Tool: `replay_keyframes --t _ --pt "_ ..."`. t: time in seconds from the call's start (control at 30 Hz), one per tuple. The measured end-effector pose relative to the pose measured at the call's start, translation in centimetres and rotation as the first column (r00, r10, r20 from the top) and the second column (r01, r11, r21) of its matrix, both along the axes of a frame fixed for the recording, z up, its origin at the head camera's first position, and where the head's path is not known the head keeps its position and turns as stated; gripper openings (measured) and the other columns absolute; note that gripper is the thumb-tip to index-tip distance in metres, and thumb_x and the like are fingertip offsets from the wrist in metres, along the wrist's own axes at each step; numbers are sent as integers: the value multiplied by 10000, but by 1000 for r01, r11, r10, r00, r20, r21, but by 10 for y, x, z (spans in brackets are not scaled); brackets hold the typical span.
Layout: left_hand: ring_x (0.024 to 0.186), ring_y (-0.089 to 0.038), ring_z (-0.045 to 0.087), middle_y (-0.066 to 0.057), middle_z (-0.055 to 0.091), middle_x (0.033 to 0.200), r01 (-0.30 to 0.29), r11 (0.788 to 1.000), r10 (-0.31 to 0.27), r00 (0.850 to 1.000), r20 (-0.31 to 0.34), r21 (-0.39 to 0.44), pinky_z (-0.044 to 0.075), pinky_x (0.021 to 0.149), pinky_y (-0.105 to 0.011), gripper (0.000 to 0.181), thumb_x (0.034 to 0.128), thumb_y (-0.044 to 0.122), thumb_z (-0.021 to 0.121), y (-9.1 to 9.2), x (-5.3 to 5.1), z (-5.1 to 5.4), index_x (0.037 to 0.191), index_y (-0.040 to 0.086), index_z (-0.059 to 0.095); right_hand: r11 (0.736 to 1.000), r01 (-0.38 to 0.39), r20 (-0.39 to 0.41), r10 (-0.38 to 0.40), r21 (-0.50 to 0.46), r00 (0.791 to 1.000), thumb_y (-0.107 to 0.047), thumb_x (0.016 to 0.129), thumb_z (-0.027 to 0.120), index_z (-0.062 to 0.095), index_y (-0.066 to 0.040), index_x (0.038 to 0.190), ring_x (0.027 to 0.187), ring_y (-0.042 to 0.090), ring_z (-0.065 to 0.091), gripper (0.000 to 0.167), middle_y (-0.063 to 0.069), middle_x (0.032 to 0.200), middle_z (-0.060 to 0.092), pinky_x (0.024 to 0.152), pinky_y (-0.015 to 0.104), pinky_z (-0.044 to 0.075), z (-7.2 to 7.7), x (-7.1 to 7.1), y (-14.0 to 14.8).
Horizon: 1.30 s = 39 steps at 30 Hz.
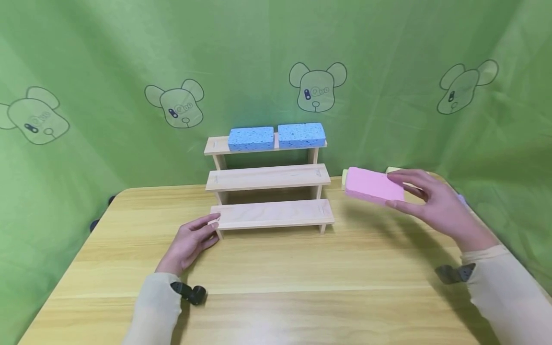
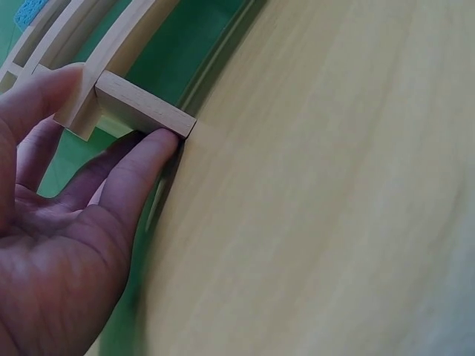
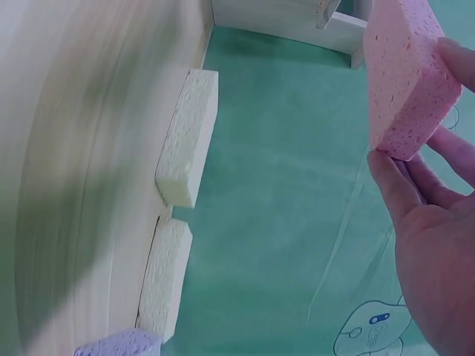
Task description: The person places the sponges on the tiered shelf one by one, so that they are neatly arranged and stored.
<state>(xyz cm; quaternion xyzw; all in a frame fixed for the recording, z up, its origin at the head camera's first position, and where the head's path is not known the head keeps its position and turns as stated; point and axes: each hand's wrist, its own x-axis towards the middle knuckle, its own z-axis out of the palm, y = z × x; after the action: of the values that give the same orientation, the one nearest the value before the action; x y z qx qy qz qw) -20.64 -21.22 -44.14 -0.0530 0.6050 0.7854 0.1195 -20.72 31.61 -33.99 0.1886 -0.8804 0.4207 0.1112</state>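
A three-step wooden rack [image 1: 271,214] stands at the back of the table, with two blue sponges, one left [image 1: 251,138] and one right [image 1: 301,135], side by side on its top step. My left hand [image 1: 189,244] grips the left end of the lowest step; in the left wrist view its thumb and fingers [image 2: 159,144] touch the step's end and leg. To the right of the rack, my right hand [image 1: 437,208] pinches a pink sponge [image 1: 374,185] above the table. The right wrist view shows the pink sponge [image 3: 412,81] between thumb and fingers.
Two pale yellow sponges, one nearer the rack [image 3: 185,141] and one farther away [image 3: 165,278], lie along the table's back edge on the right. A purple sponge [image 3: 122,344] is beside them. A green curtain [image 1: 241,57] hangs behind the wooden table [image 1: 276,278].
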Motion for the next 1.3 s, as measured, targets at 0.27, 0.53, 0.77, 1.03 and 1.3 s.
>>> replay_keyframes --t 0.27,0.53,0.77,1.03,1.3 --pt "1146 -236 589 -142 388 1490 -6 1000 6 1000 2 12 502 984 -385 385 940 34 646 0 0 -1 1321 7 599 999 -29 -12 28 -42 1000 -33 825 794 620 -29 1292 1191 36 480 498 45 1310 509 1007 122 394 2 -4 -12" --pt "1169 -247 571 -150 369 1502 1 1000 -1 1000 2 -3 498 988 -384 443 940 46 652 -1 0 0 1364 -23 541 999 -32 -1 32 -33 999 -69 824 804 634 -60 1287 1188 49 494 493 31 1304 518 1015 125 390 10 -8 -27" --pt "1176 -247 565 -155 379 1493 4 1000 -4 1000 7 -3 495 992 -380 455 944 49 651 -1 -1 0 1374 -32 528 999 -43 -12 43 -23 999 -48 808 812 636 -67 1290 1178 33 501 513 25 1327 522 1030 120 370 12 -11 -38" --pt "1153 -240 580 -138 387 1485 -6 1000 6 1000 4 12 500 986 -387 422 941 48 655 -1 0 0 1348 -17 565 998 -59 40 60 -28 997 -117 812 823 625 -86 1305 1236 231 501 532 4 1352 502 1075 197 367 13 -19 -54" --pt "1137 -226 590 -149 390 1483 -4 1000 4 1000 11 16 502 983 -380 418 941 45 656 0 0 -1 1345 -16 570 994 -100 55 102 -37 993 -165 818 824 612 -83 1314 1249 261 495 546 13 1342 514 1113 481 354 14 -24 -69"
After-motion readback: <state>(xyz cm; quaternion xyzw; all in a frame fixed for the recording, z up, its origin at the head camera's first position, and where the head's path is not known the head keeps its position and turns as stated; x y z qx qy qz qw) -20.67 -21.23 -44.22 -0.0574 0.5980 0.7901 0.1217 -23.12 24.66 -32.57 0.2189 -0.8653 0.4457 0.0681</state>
